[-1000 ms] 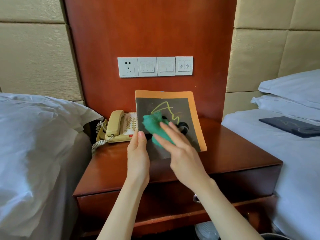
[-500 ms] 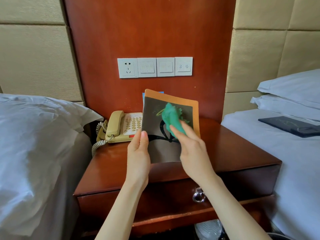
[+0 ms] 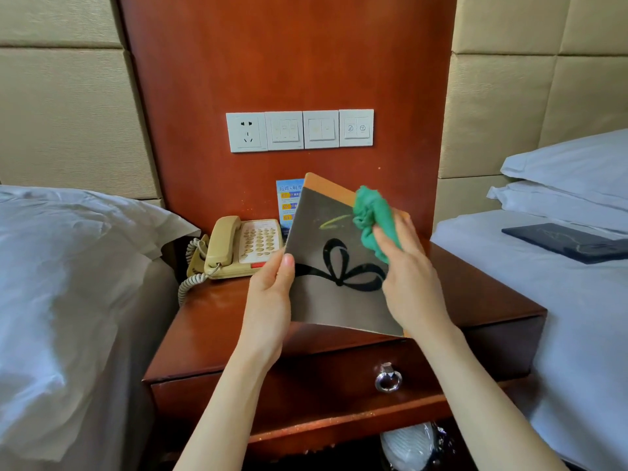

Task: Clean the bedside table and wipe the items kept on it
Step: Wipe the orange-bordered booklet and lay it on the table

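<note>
Between two white-sheeted beds, a reddish wooden bench (image 3: 217, 321) carries a beige corded telephone (image 3: 238, 248) far left. Above it, left grip (image 3: 272, 300) pinches a grey orange-edged booklet (image 3: 326, 294); right grip (image 3: 413, 277) presses a crumpled green cloth (image 3: 372, 215) against its upper right.

My right hand (image 3: 413, 266) and the green cloth (image 3: 373, 217) cover the booklet's (image 3: 326, 300) upper right corner and most of its orange border. Behind the booklet, the blue card (image 3: 288, 202) shows only its left strip, print too small to read. The booklet also hides the telephone's (image 3: 238, 248) right edge. Below the table's (image 3: 210, 321) drawer, a white bundle (image 3: 407, 447) is cut off by the frame's bottom edge; I cannot tell what it is.
</note>
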